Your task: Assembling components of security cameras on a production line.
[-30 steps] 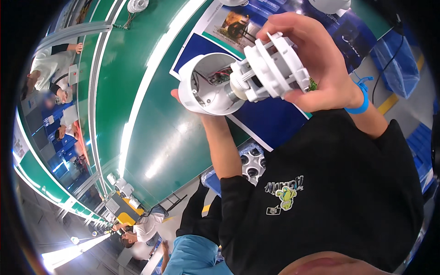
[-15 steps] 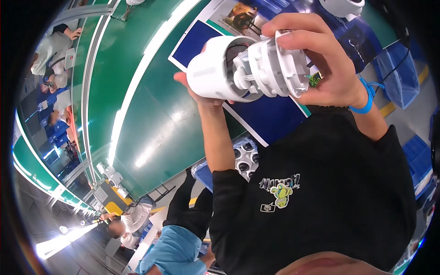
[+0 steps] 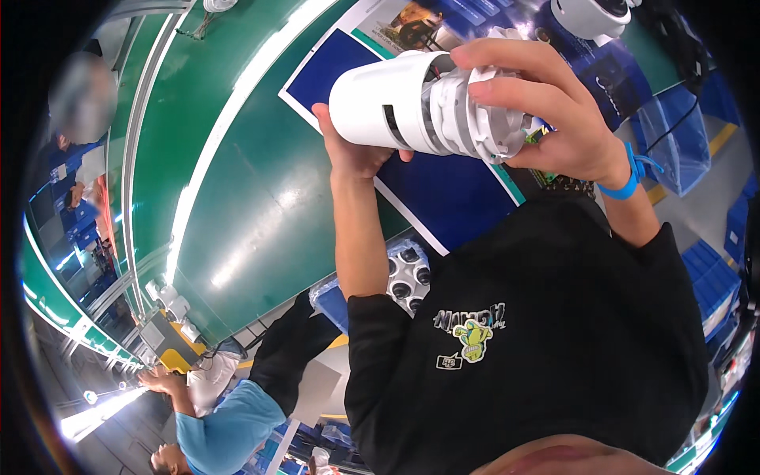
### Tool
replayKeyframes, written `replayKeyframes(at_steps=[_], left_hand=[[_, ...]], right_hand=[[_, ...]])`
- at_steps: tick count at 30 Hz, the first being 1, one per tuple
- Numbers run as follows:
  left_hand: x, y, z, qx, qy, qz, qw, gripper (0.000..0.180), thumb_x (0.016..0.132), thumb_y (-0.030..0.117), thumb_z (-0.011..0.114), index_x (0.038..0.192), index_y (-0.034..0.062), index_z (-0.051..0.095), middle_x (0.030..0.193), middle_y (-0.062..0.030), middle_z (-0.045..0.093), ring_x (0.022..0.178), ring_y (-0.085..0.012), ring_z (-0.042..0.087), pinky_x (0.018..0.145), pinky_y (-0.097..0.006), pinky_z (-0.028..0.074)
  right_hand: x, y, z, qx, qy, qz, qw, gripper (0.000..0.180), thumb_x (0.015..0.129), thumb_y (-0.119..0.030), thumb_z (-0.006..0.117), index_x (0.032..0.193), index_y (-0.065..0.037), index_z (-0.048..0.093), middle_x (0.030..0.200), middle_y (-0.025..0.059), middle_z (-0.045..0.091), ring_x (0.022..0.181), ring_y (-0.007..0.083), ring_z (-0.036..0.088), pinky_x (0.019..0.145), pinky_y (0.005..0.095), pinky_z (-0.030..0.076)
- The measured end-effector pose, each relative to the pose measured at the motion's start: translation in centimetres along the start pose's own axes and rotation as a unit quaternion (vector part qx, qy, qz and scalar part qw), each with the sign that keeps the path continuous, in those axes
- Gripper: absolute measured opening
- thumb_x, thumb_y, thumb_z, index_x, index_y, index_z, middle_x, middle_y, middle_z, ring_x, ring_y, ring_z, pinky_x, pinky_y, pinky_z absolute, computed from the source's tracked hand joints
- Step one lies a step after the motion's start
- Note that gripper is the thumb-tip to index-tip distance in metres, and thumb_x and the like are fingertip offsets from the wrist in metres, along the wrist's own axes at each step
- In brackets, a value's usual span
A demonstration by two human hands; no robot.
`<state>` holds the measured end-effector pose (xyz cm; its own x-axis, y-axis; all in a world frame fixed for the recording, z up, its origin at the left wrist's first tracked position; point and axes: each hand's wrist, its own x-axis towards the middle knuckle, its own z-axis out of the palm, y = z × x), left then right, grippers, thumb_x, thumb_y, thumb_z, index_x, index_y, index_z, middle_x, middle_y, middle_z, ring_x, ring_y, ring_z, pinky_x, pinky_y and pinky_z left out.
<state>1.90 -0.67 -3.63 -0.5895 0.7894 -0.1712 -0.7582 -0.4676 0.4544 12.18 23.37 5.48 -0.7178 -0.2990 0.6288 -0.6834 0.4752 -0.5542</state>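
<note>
Evidently, the white insert (image 3: pixel 457 117) is being seated deeper by the gripping right hand (image 3: pixel 571 119) inside the white housing (image 3: pixel 360 103), which is being cradled by the left hand (image 3: pixel 355 152) above the desk (image 3: pixel 265 210), toward its near edge; joining is apparently being advanced.

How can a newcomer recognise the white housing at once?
Find the green table, then the blue sheet. Above this sheet, the left hand holds the housing, a smooth white cylinder. Unlike the ribbed white insert in its mouth, it has a dark slot.

Slotted white housing (image 3: pixel 364 103), sideways; white insert (image 3: pixel 453 115), partly inside
</note>
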Motion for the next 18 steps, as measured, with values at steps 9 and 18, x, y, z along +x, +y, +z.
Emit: replayKeyframes(at_steps=[9,18], left_hand=[[0.3,0.0,1.5,0.004,0.082,0.022,0.996,0.090,0.079,0.078,0.030,0.133,0.0069,0.041,0.111,-0.0171,0.061,0.074,-0.0334,0.067,0.036,-0.040,0.053],[0.3,0.3,1.5,0.009,0.073,0.031,0.997,0.094,0.076,0.083,0.024,0.129,0.0073,0.044,0.104,-0.0163,0.061,0.065,-0.0327,0.063,0.038,-0.039,0.048]], right_hand=[[-0.5,-0.6,1.4,0.222,0.124,0.201,0.946,0.079,0.062,-0.004,0.082,0.130,0.001,0.042,0.127,0.0143,0.048,0.119,0.0249,0.049,0.096,0.0357,0.044],[0.0,-1.6,0.1,0.377,0.151,0.322,0.855,0.088,0.065,-0.002,0.082,0.136,-0.002,0.030,0.125,0.0094,0.045,0.117,0.0184,0.044,0.099,0.0310,0.036]])
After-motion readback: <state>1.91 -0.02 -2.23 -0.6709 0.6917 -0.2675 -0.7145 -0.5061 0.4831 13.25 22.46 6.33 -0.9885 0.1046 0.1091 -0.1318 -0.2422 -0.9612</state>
